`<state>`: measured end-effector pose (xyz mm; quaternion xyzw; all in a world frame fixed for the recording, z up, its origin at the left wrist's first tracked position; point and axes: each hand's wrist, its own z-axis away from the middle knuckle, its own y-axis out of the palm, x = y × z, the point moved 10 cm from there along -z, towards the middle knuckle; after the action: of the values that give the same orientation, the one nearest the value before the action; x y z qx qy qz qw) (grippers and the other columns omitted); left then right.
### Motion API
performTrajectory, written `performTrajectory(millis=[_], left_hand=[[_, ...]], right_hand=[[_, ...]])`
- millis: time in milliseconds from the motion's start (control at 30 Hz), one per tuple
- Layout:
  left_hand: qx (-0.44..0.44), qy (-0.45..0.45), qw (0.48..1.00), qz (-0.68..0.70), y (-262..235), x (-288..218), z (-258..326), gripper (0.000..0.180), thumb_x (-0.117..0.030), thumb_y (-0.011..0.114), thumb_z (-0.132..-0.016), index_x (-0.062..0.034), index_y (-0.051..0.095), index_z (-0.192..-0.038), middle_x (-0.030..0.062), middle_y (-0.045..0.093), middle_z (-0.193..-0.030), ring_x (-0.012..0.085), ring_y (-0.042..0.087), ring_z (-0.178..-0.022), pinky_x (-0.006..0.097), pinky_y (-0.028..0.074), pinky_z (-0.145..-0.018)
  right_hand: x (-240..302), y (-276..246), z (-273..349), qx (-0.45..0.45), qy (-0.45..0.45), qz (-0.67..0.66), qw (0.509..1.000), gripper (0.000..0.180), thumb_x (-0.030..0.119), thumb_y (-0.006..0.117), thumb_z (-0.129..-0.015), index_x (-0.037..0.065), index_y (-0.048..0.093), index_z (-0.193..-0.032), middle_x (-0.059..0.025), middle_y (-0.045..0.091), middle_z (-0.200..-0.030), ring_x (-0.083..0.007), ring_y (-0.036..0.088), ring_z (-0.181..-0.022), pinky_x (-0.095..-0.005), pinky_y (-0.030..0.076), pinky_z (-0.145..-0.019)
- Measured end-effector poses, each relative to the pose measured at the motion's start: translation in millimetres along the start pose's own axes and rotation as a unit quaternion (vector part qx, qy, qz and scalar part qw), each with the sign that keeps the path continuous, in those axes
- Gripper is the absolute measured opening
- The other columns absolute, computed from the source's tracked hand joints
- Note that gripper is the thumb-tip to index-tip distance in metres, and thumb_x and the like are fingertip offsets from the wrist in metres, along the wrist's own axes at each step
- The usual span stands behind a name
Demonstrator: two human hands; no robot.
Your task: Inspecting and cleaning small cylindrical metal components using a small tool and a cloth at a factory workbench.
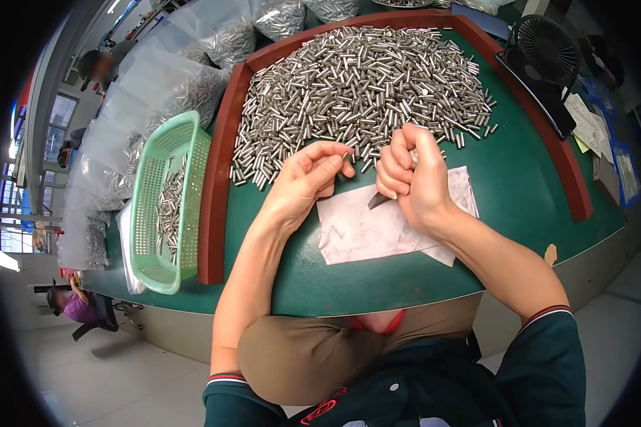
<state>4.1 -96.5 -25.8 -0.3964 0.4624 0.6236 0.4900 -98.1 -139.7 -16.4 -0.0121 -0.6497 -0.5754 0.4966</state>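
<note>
A small metal pin [346, 156] is pinched between the thumb and forefinger of my left hand [308, 176], just in front of the pile. My right hand [424, 181] is curled into a fist around a tool; its dark flat tip [377, 201] juts out below the fingers. Something pale shows inside that fist, too covered to name. Both hands hover close together over the near edge of a wide heap of short shiny metal pins [363, 89]. Beneath my right hand lies a smudged white sheet [356, 231], cloth or paper.
Dark red wooden rails [217, 206] border the green tabletop [278, 285]. Outside the left rail stands a green plastic basket [142, 235] holding some pins. Clear bags of metal parts [192, 89] line the left and back. A black fan [545, 50] stands at right. Other people sit farther left.
</note>
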Motion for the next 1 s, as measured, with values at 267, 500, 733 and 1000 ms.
performTrajectory(millis=[267,500,733,1000], left_hand=[[0.024,0.079,0.892,-0.444,37.8,-18.4,23.1,0.011,-0.007,0.058,-0.078,0.0016,0.050,-0.079,0.0032,0.049,-0.054,0.0087,0.046,-0.049,0.024,0.037,-0.046],[-0.015,0.112,0.853,-0.509,38.3,-23.8,22.7,0.016,-0.008,0.064,-0.072,0.0007,0.051,-0.069,0.0063,0.045,-0.048,0.0141,0.040,-0.042,0.028,0.033,-0.042],[-0.045,0.079,0.871,-0.482,31.8,-20.2,22.2,0.014,-0.009,0.066,-0.071,0.0010,0.056,-0.068,0.0014,0.045,-0.049,0.0082,0.038,-0.044,0.025,0.031,-0.042],[-0.050,0.074,0.872,-0.481,29.6,-19.5,21.8,0.015,-0.008,0.066,-0.069,0.0019,0.055,-0.066,0.0085,0.049,-0.047,0.0156,0.044,-0.040,0.029,0.035,-0.043]], right_hand=[[1.7,2.7,0.9,0.015,-0.017,-0.003,1.000,0.032,0.022,0.031,-0.084,0.011,0.028,-0.055,0.0015,0.025,-0.042,-0.0074,0.019,-0.034,-0.0233,0.020,-0.035],[18.1,6.1,5.8,0.030,-0.086,-0.011,0.996,0.034,0.022,0.030,-0.084,0.010,0.027,-0.053,0.0004,0.026,-0.043,-0.0074,0.020,-0.037,-0.0226,0.018,-0.036],[12.8,0.2,7.0,0.004,-0.088,-0.031,0.996,0.033,0.023,0.031,-0.082,0.010,0.027,-0.053,0.0004,0.025,-0.043,-0.0075,0.019,-0.038,-0.0231,0.018,-0.036],[14.4,-1.3,7.4,-0.004,-0.099,-0.032,0.995,0.031,0.023,0.031,-0.081,0.010,0.027,-0.054,0.0003,0.025,-0.043,-0.0075,0.019,-0.037,-0.0233,0.017,-0.036]])
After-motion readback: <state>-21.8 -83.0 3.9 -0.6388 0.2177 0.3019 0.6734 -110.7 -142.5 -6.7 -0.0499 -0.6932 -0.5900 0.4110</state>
